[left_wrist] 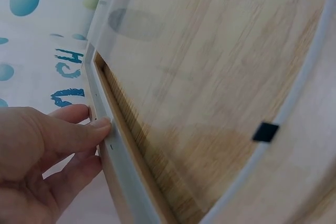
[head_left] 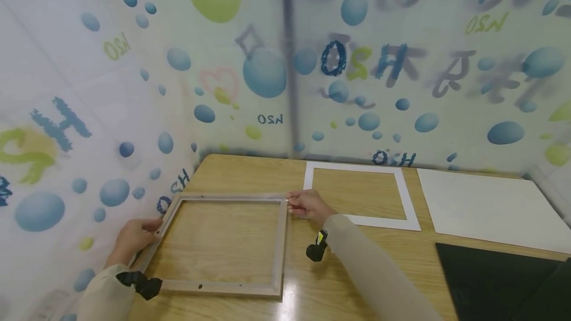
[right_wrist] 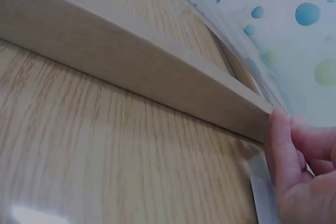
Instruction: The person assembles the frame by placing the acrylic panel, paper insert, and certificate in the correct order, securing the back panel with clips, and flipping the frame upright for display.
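A pale wooden picture frame (head_left: 281, 246) lies on the table at the left. My left hand (head_left: 136, 237) pinches its left side, the thumb on the top face and the fingers against the outer side, as the left wrist view shows. At the far right corner my right hand (head_left: 310, 206) holds the frame with its fingertips. Faint reflections show across the opening, as on a clear sheet (left_wrist: 210, 51). A small black mark (left_wrist: 265, 131) sits on the pale curved edge in the left wrist view.
Behind my right hand lies a white mat with a rectangular opening (head_left: 410, 202). A plain white sheet (head_left: 490, 212) is to its right, and a black panel (head_left: 490, 281) lies nearer. The wooden table (head_left: 250, 170) meets patterned walls at the back and left.
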The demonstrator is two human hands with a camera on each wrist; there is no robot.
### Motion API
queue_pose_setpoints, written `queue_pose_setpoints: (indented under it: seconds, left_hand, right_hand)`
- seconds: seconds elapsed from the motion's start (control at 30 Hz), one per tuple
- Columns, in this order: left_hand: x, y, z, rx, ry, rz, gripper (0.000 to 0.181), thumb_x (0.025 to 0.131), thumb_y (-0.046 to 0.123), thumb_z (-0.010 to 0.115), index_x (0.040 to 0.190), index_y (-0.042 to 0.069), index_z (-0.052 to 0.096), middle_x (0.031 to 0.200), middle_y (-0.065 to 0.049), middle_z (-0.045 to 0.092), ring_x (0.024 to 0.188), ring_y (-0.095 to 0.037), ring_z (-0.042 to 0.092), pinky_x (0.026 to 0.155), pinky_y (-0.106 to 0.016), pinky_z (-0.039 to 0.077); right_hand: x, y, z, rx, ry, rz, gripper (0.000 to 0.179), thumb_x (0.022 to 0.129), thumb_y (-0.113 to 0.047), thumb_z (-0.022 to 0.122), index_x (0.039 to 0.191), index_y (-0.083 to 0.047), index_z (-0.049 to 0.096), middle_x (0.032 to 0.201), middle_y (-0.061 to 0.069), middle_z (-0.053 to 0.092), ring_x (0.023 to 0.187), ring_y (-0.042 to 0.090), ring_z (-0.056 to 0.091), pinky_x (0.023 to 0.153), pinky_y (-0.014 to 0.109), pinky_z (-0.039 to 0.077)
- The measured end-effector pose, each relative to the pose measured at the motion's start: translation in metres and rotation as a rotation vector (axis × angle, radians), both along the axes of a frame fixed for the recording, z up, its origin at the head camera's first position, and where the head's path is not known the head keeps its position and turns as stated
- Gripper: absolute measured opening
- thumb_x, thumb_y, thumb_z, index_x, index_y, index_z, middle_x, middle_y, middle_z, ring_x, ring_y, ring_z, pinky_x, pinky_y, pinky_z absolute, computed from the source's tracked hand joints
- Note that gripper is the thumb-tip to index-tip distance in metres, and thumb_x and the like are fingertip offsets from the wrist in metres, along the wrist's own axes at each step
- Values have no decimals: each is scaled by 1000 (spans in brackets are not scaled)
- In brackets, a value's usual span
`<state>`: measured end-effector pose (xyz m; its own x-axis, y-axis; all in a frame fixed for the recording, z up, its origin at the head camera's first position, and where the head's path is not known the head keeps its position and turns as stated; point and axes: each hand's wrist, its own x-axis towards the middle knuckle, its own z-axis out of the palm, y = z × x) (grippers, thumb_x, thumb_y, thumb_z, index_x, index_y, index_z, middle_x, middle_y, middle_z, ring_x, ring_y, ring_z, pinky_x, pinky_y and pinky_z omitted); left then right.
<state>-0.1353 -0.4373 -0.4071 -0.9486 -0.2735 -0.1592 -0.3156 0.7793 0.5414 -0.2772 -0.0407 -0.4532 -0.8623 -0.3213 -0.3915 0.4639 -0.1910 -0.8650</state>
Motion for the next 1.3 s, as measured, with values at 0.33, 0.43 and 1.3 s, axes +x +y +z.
queue_pose_setpoints:
  seconds: [0.33, 0.43, 1.3]
  left_hand:
    - [-1, -3, -5, 16, 5, 6, 42, 74, -3, 66, 113, -15, 55, 111, -31, 56, 104, -46, 51, 84, -52, 45]
    - [-1, -2, -6, 12, 11, 8, 42, 74, -3, 66, 113, -15, 55, 111, -31, 57, 104, -45, 51, 84, -52, 45]
    - [2, -1, -6, 14, 42, 20, 41, 75, -4, 63, 113, -16, 54, 112, -33, 55, 103, -46, 50, 83, -51, 45]
  right_hand:
    - [-5, -3, 2, 1, 21, 0, 28, 83, 14, 53, 111, 17, 55, 64, 9, 62, 52, 12, 59, 49, 20, 52]
    - [-5, -1, 4, -4, 30, 5, 28, 83, 14, 53, 111, 17, 55, 67, 11, 62, 53, 13, 59, 49, 21, 52]
    - [-7, -32, 19, 60, 77, 23, 29, 82, 16, 53, 111, 19, 54, 63, 9, 58, 51, 13, 58, 46, 19, 51]
